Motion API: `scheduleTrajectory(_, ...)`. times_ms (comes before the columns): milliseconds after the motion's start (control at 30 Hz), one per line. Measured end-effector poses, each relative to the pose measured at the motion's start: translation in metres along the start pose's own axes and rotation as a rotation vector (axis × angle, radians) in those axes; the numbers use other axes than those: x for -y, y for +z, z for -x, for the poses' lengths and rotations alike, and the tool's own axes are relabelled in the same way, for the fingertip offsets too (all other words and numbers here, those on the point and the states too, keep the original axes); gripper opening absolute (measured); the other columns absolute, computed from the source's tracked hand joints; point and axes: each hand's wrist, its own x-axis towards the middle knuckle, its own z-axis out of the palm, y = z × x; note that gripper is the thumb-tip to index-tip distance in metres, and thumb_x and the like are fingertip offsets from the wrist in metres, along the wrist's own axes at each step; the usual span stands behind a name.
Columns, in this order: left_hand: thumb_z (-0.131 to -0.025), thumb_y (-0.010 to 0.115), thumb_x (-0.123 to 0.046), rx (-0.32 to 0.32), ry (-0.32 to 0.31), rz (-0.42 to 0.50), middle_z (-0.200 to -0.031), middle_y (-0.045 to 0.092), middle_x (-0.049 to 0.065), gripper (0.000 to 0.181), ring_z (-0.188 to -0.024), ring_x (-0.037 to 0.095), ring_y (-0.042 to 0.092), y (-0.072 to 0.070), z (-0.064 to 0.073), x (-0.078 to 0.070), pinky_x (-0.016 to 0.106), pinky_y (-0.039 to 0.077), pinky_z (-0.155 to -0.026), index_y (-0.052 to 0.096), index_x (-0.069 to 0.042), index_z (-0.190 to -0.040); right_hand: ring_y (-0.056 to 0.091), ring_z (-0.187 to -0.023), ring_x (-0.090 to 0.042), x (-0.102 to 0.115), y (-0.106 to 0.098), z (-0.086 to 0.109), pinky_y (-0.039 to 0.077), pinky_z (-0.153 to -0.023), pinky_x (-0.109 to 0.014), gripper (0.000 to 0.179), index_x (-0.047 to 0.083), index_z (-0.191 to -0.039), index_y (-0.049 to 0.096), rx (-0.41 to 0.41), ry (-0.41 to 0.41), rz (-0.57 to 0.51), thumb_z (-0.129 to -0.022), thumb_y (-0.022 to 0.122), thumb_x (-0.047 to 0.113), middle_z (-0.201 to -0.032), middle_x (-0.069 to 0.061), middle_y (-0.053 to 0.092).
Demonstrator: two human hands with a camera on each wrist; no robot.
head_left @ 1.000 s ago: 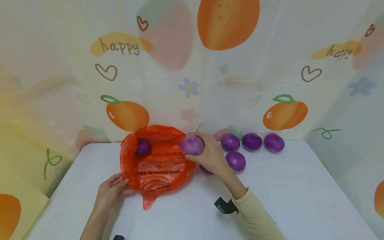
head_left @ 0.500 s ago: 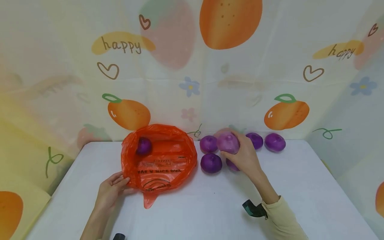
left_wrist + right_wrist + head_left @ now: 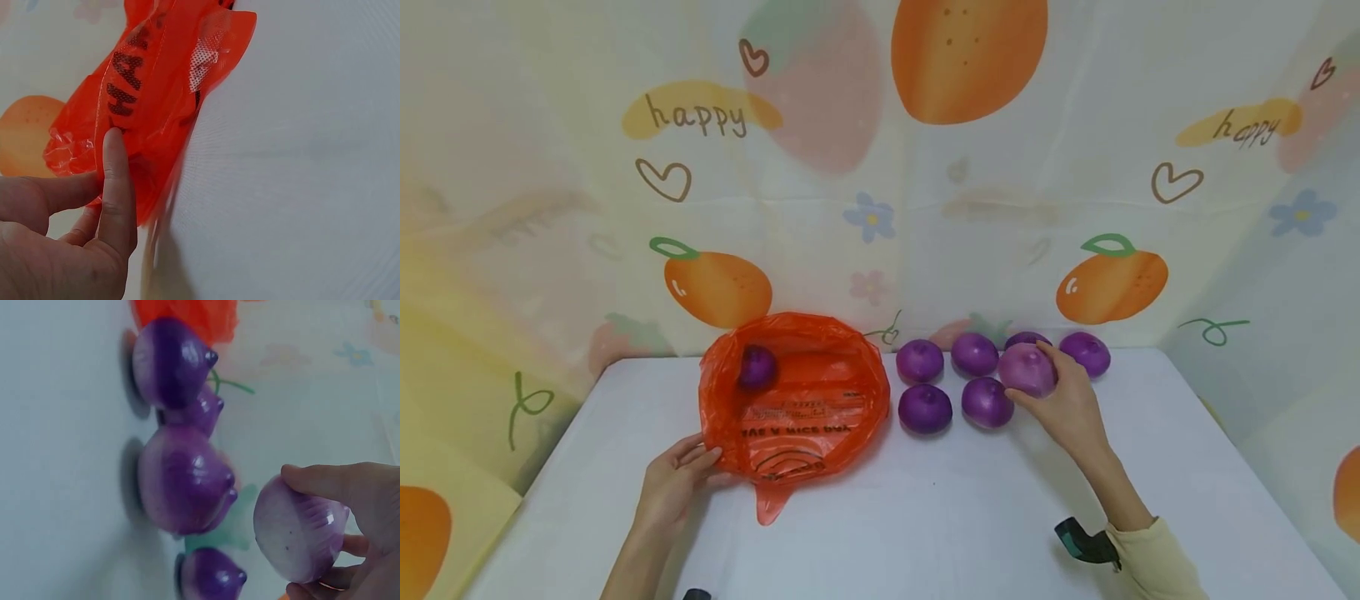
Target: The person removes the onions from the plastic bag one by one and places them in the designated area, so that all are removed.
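Observation:
My right hand [image 3: 1070,408] grips a light purple onion [image 3: 1026,371] between thumb and fingers, raised over the back right of the table; in the right wrist view this onion [image 3: 294,534] is apart from the others. A red plastic bag [image 3: 718,417] lies with its mouth spread open, and one dark purple onion [image 3: 758,367] is inside at its left. At the bag's left edge, my left hand [image 3: 672,483] pinches the plastic; the left wrist view has the bag [image 3: 150,94] between thumb and fingers.
Right of the bag, several purple onions stand in two rows, the front ones being a dark onion [image 3: 925,409] and another onion [image 3: 987,402]. A rear onion [image 3: 1028,338] is partly hidden by the held one. Behind the white table [image 3: 880,542] hangs a fruit-print cloth [image 3: 962,275].
My right hand has carried the light onion from the bag's right rim rightward, past the front onions, toward the back right. My left hand and the bag stay put.

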Motion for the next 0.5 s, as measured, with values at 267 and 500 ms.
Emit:
scheduleTrajectory(267, -0.099, 0.057, -0.011, 0.008, 0.016, 0.006, -0.12, 0.066, 0.007, 0.056, -0.083, 0.007, 0.069, 0.0, 0.001, -0.001, 0.025, 0.058, -0.077, 0.034, 0.002, -0.148, 0.049, -0.118, -0.052, -0.038, -0.003, 0.007, 0.039, -0.099, -0.064, 0.079, -0.012, -0.136, 0.044, 0.0, 0.059, 0.06, -0.076, 0.085, 0.021, -0.131, -0.036, 0.05)
scheduleTrajectory(500, -0.099, 0.057, -0.011, -0.001, 0.019, 0.009, -0.118, 0.067, 0.007, 0.057, -0.082, 0.006, 0.069, -0.001, 0.002, -0.001, 0.026, 0.058, -0.076, 0.033, 0.004, -0.148, 0.047, -0.12, -0.054, -0.056, 0.004, 0.009, 0.039, -0.1, -0.065, 0.081, -0.014, -0.138, 0.04, 0.158, 0.131, 0.115, -0.08, 0.081, 0.023, -0.133, -0.039, 0.046)
